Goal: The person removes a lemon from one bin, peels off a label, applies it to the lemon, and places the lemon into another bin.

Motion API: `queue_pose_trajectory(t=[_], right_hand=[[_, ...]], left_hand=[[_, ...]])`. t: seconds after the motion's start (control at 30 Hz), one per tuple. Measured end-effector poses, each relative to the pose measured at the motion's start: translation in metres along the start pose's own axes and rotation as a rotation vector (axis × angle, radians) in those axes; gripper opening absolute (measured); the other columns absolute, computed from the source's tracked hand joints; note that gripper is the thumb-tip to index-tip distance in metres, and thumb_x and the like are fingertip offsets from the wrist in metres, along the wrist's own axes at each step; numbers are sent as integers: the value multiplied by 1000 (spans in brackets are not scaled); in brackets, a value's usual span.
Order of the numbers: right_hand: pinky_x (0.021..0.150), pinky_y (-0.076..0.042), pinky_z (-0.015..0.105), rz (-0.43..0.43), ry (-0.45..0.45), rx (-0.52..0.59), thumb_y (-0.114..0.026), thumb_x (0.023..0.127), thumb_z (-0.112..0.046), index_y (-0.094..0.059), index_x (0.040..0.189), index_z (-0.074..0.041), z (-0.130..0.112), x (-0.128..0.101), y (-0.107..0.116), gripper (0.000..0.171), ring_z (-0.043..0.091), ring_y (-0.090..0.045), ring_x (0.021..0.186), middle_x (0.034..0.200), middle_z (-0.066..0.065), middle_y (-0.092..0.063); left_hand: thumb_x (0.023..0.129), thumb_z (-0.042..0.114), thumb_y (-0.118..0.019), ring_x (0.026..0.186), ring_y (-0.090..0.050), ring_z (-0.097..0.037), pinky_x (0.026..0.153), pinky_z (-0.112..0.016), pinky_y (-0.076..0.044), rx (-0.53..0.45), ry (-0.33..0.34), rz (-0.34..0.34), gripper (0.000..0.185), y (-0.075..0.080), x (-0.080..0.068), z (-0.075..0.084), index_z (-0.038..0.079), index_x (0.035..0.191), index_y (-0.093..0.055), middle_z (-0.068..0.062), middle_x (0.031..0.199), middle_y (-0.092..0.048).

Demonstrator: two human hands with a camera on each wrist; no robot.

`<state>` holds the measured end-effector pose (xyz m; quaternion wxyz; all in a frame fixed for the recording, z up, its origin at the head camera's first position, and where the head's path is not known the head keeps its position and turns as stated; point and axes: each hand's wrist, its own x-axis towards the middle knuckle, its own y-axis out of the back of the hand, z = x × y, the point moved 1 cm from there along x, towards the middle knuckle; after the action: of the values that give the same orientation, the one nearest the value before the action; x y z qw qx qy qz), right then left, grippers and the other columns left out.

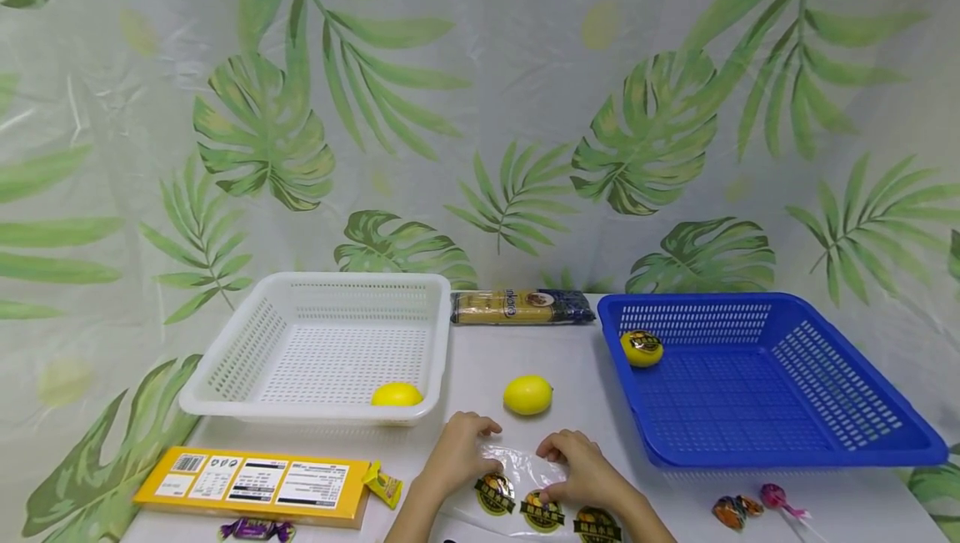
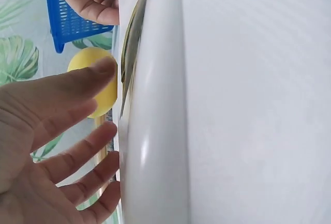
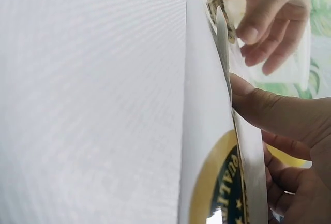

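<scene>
A clear sheet (image 1: 465,518) with several round black-and-gold stickers (image 1: 542,511) lies at the table's front. My left hand (image 1: 463,451) is over its left side, the thumb near a sticker, fingers spread apart in the left wrist view. My right hand (image 1: 588,472) is at the sheet's right side, its thumb at the middle sticker and its fingers loosely bent. In the right wrist view, a raised edge of the sheet (image 3: 222,32) stands beside the right thumb (image 3: 253,97). Just beyond both hands sits a yellow lemon (image 1: 527,394).
A white basket (image 1: 307,411) at left contains a lemon (image 1: 397,394). The blue basket (image 1: 757,414) at right has a stickered lemon (image 1: 642,349). Around them are a pasta packet (image 1: 521,307), a yellow box (image 1: 251,485), wrapped candies (image 1: 383,484) and a lollipop (image 1: 774,495).
</scene>
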<state>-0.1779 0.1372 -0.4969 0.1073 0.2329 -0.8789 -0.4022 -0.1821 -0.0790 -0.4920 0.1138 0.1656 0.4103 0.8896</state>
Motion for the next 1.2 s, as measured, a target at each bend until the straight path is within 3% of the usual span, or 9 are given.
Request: queue_pose_trajectory(t=[0.2, 0.4, 0.63, 0.77, 0.93, 1.07, 1.2], right_hand=[[75, -31, 33, -14, -4, 8, -86, 63, -27, -62, 98, -11, 0, 1, 0, 45, 11, -43, 83, 86, -5, -52], [73, -31, 32, -18, 2, 7, -86, 63, -27, -64, 97, -11, 0, 1, 1, 44, 11, -43, 81, 85, -5, -52], [73, -37, 36, 4, 11, -6, -84, 66, -25, -67, 92, -9, -2, 4, 3, 35, 14, -50, 80, 84, -4, -59], [69, -43, 33, -7, 0, 37, -80, 73, -25, -66, 94, -7, -4, 7, 4, 31, 13, -54, 76, 86, -1, -65], [65, -46, 26, -23, 34, 123, -76, 78, -22, -65, 98, -5, -4, 12, 4, 27, 6, -56, 72, 87, 4, -68], [69, -47, 25, -33, 90, 197, -73, 82, -20, -66, 97, -4, -4, 15, 9, 23, 3, -57, 75, 88, 4, -68], [75, -48, 26, -30, 130, 211, -70, 84, -20, -68, 96, -3, -4, 16, 17, 21, 4, -57, 81, 91, 3, -69]], left_hand=[[55, 17, -85, 75, -49, -12, 71, -31, -37, 100, -1, -14, 35, 1, -4, 0, 11, 88, -72, 2, 77, -61], [57, 13, -81, 65, -45, -6, 67, -30, -33, 72, 34, -13, 20, 0, -5, -2, 13, 73, -70, 8, 67, -52], [67, 4, -70, 55, -43, 0, 56, -19, -39, -144, 29, -36, 7, -2, -2, -7, 9, 68, -66, 10, 58, -53], [72, 1, -71, 55, -48, 1, 54, -18, -43, -289, 8, -56, 7, -3, 0, -8, 4, 76, -66, 2, 62, -61], [77, 1, -69, 56, -52, -2, 53, -19, -43, -456, 49, -97, 14, -3, 1, -5, 2, 90, -64, -3, 68, -64], [81, 0, -64, 60, -54, -4, 58, -19, -44, -490, 49, -99, 13, -1, 2, -3, 3, 93, -63, -3, 70, -64], [84, 2, -63, 80, -63, -11, 76, -27, -50, -409, -29, -77, 9, 1, 1, 1, 8, 91, -64, -3, 84, -68]])
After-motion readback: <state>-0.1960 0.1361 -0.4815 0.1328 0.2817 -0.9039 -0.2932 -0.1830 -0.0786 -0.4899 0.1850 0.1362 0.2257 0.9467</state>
